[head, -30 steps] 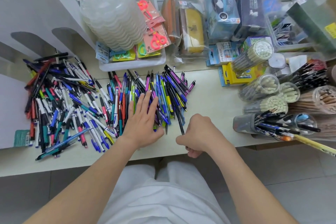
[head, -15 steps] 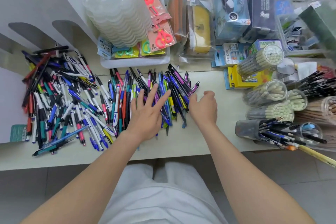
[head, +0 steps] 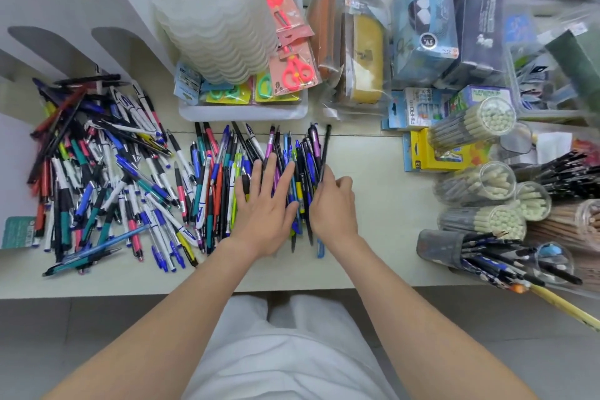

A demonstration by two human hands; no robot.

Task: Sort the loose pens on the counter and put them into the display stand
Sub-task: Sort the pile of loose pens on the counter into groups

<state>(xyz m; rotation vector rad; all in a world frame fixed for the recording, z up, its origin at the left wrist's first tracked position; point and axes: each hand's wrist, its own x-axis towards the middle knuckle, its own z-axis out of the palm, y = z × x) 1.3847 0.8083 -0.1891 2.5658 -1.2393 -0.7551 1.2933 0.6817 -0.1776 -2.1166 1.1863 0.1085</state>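
Observation:
A jumbled heap of loose pens (head: 97, 172) covers the left of the cream counter (head: 383, 237). Beside it lies a straighter row of pens (head: 227, 166) pointing away from me. My left hand (head: 263, 208) lies flat on that row with its fingers spread. My right hand (head: 334, 204) is at the row's right edge, thumb and fingers pinched on a thin black pen (head: 324, 149) that stands out from the row. A white display stand (head: 42, 26) with arched slots rises at the far left; a panel of it hides the heap's left edge.
A white tray (head: 243, 114) with scissors packs and stacked translucent lids (head: 211, 10) sits behind the pens. Clear tubes of pencils (head: 470, 127) and cups of pens (head: 506, 256) crowd the right side. Packaged pencil cases (head: 360, 52) and boxes stand at the back.
My right hand moved from the counter's front edge up to the row's right side and closed on a black pen. My left hand slid forward over the row.

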